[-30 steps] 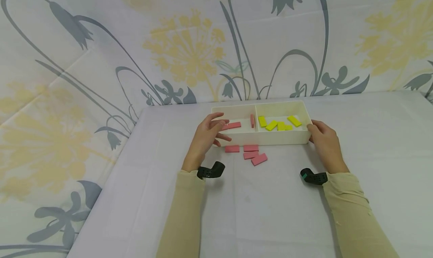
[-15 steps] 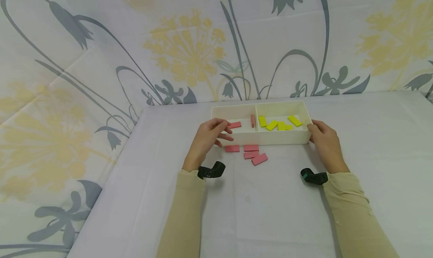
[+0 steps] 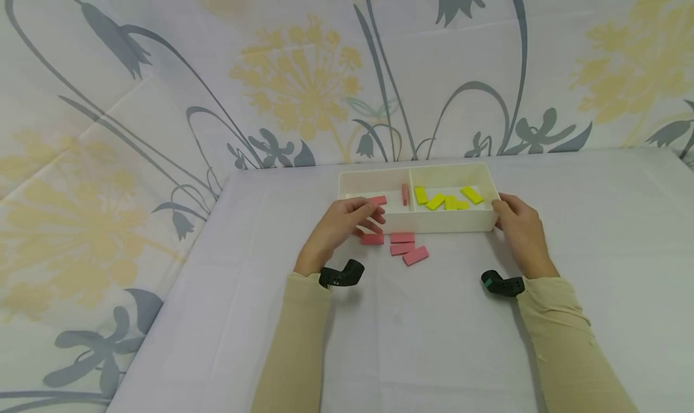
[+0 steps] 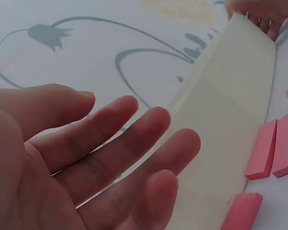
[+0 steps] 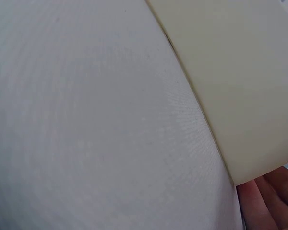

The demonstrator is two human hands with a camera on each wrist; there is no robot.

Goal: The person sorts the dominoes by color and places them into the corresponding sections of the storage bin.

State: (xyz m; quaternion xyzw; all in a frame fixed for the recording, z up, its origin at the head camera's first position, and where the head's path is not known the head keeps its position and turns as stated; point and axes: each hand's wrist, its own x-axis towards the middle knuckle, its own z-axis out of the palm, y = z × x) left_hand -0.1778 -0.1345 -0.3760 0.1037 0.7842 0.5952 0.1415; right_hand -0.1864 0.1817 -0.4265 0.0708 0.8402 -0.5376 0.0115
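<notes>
A white two-compartment box (image 3: 450, 223) stands at the back of the table. My right hand (image 3: 523, 231) grips its right end, thumb at the front corner and fingers around the side wall; in the right wrist view only some fingers (image 5: 276, 199) show past the box edge. My left hand (image 3: 338, 225) hovers at the box's front left corner, overlapping it in the head view. Its fingers (image 4: 125, 148) are loosely bent with nothing between them in the left wrist view. Several pink blocks (image 3: 415, 255) lie just in front of the box, one close below the left fingertips.
Inside the left compartment are pink blocks (image 3: 404, 194), partly hidden by the left hand. Several yellow blocks (image 3: 435, 201) lie in the right compartment. A white cloth covers the table (image 3: 423, 341), and a flower-patterned sheet (image 3: 303, 76) hangs close behind the box.
My left hand has drawn back from over the left compartment, moving down and a little right toward the front wall. The right hand and the box have stayed in place.
</notes>
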